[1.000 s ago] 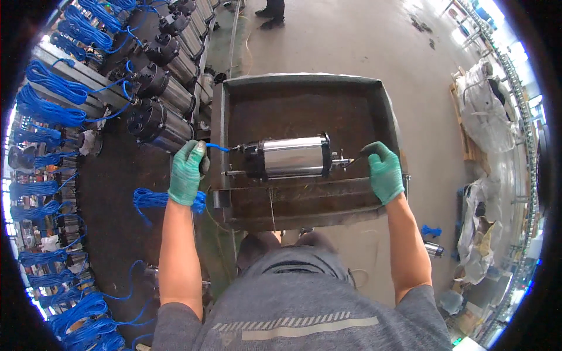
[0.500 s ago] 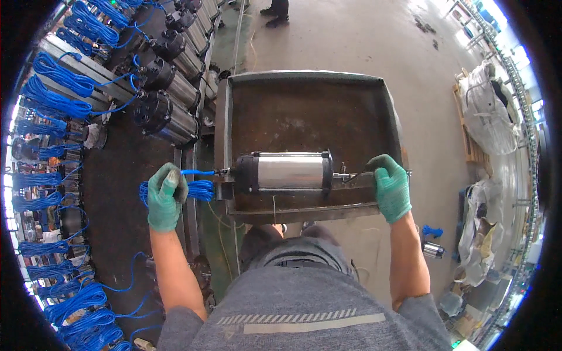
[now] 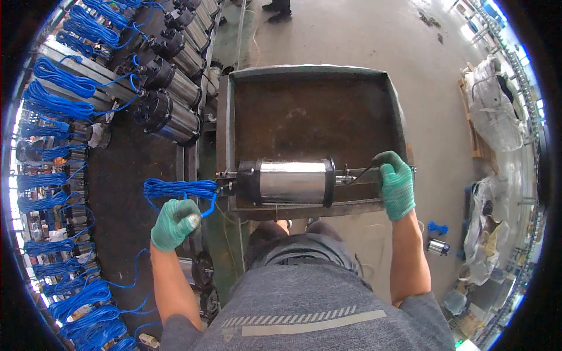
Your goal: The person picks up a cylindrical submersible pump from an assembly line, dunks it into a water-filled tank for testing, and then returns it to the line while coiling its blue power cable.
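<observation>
A pump-like motor [image 3: 293,182] with a shiny steel cylinder and black end caps lies sideways over the near part of a metal tray [image 3: 310,69], between clamp-like fittings. Off its left end a bundled blue cable [image 3: 178,188] rests beside the tray. My left hand [image 3: 175,224], in a green glove, is closed just nearer than the bundle, with a loop of the cable at its fingertips. At the motor's right end, my gloved right hand [image 3: 396,184] is curled around a thin dark rod [image 3: 364,174] beside the metal shaft fitting. The palm hides the rod's far end.
Similar motors [image 3: 175,120] stand in a row on the left bench, with several blue cable coils [image 3: 64,76] beyond. On the right are a wrapped white bundle [image 3: 494,111] on a pallet and a small motor [image 3: 438,247] on the floor. Another person's legs [image 3: 280,10] show at the far side.
My left hand has come nearer to me and down from the cable bundle, which now lies outside the hand. The motor appears turned about its long axis. My right hand keeps its grip.
</observation>
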Available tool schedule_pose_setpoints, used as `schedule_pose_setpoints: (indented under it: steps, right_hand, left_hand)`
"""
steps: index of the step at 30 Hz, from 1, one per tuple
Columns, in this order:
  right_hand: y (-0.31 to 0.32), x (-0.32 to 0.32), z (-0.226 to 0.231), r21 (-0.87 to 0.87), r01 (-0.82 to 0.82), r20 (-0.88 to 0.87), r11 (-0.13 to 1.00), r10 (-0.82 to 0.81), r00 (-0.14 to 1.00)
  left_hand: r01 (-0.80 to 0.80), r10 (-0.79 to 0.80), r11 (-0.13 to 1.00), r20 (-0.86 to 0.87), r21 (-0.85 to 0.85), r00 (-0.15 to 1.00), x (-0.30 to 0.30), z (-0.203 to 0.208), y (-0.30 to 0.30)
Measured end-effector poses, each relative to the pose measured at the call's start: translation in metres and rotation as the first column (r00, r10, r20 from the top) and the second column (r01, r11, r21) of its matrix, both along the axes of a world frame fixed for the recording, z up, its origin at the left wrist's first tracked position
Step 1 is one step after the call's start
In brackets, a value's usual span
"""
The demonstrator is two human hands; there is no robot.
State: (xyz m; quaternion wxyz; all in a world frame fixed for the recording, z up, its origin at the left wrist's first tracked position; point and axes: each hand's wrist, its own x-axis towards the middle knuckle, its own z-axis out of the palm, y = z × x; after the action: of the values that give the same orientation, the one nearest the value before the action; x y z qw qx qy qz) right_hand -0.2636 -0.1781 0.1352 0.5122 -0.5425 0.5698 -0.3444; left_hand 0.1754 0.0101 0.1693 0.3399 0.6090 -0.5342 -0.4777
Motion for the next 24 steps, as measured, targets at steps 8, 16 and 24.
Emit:
schedule_pose_setpoints:
  steps: [8, 16, 24]
  right_hand:
    - [0.006, -0.005, -0.026, 0.021, -0.012, -0.018, 1.000, 0.012, 1.000]
    - [0.012, -0.008, -0.026, -0.060, -0.073, -0.028, 0.996, 0.071, 0.997]
    - [0.018, -0.025, -0.035, -0.109, 0.056, -0.012, 0.992, -0.057, 0.998]
  left_hand:
    - [0.016, -0.041, 0.992, 0.192, 0.129, 0.981, -0.045, -0.025, -0.004]
    - [-0.222, 0.220, 0.974, 0.046, 0.044, 0.974, -0.059, -0.041, 0.010]
    - [0.047, -0.074, 0.992, 0.244, 0.115, 0.967, -0.061, -0.049, -0.011]
